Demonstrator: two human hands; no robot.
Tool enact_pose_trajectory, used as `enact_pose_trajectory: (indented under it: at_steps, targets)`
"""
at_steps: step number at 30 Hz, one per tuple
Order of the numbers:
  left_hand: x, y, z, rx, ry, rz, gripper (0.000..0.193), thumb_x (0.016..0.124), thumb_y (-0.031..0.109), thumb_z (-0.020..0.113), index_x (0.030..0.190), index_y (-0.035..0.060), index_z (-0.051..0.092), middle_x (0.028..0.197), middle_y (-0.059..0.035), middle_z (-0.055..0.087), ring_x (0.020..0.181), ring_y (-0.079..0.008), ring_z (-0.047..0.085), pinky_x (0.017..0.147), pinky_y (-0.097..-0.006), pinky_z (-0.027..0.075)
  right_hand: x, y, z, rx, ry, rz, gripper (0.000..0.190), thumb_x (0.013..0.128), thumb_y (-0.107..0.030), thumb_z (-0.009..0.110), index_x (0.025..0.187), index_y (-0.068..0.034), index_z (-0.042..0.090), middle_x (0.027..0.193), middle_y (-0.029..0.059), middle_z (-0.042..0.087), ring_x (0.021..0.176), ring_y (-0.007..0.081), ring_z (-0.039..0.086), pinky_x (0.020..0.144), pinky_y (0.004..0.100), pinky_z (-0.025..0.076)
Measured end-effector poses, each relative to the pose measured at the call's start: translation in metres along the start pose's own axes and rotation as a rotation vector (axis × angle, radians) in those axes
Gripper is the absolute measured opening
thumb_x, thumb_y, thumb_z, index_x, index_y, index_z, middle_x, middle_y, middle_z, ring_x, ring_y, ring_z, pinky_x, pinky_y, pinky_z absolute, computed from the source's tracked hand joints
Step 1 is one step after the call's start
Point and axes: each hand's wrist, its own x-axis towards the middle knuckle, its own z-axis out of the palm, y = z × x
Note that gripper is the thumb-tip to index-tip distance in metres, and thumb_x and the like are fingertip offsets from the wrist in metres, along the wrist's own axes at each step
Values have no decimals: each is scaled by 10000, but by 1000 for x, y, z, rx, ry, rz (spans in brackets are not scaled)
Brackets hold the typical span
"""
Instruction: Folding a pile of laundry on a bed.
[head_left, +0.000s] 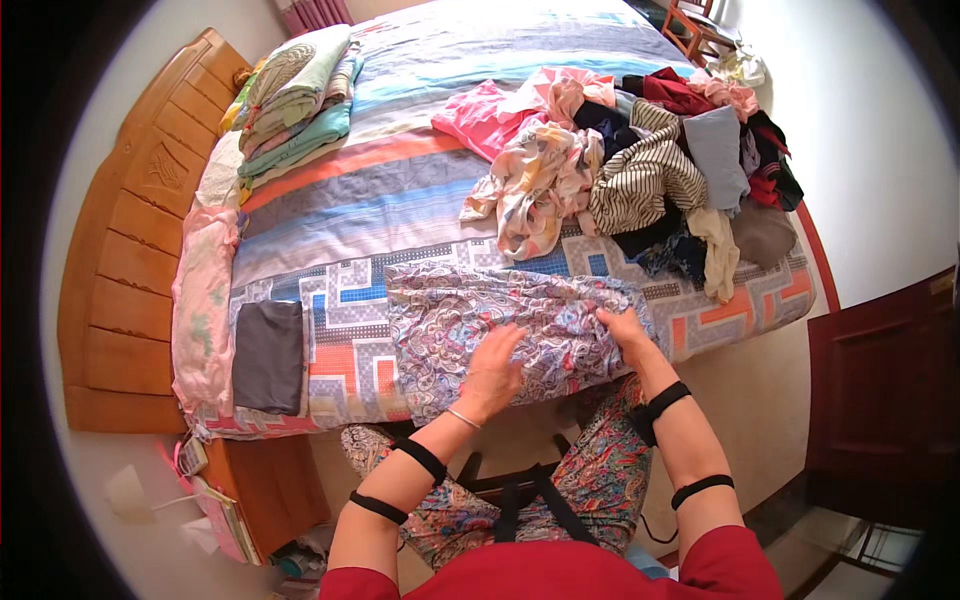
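A paisley-patterned garment (450, 337) in blue, grey and red lies spread out along the bed's near edge, wrinkled most toward its right end. My left hand (493, 371) is over the middle of it, fingers a little apart and nothing held; whether it touches the cloth is hard to tell. At the garment's right end, my right hand (628, 336) grips the fabric, thumb on top and the other fingers mostly hidden. To the left lies a dark grey folded cloth (268, 358).
A heap of loose clothes, including a striped garment (645, 176) and a pink one (484, 118), covers the bed's right side. Folded quilts (300, 97) are stacked by the wooden headboard (142, 247). A wooden cabinet (266, 487) stands lower left, a dark red door (877, 397) at right.
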Motion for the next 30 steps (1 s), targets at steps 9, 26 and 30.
enact_pose_trajectory:
  at_steps: [9,26,30]
  targets:
    - [-8,-6,19,562,-67,-329,702,771,309,628,1370,123,311,1430,-230,218,1337,-396,162,1046,-575,145,14,16,-37,-274,78,-621,555,729,-64,612,1260,-53,453,1208,188,523,1123,295,503,930,336,400]
    - [33,-26,36,-687,30,-286,473,859,194,598,1279,61,426,1241,-138,510,1071,-243,545,897,-358,449,-16,0,-1,-203,49,-252,439,634,-16,693,1044,6,540,920,78,621,791,164,596,695,301,485]
    - [6,-41,-42,-1370,104,-622,460,879,302,580,1260,90,434,1197,-105,513,1084,-229,522,897,-406,447,-53,-23,84,-250,-121,-425,481,673,-49,687,1110,-17,489,961,69,600,833,147,578,726,291,473]
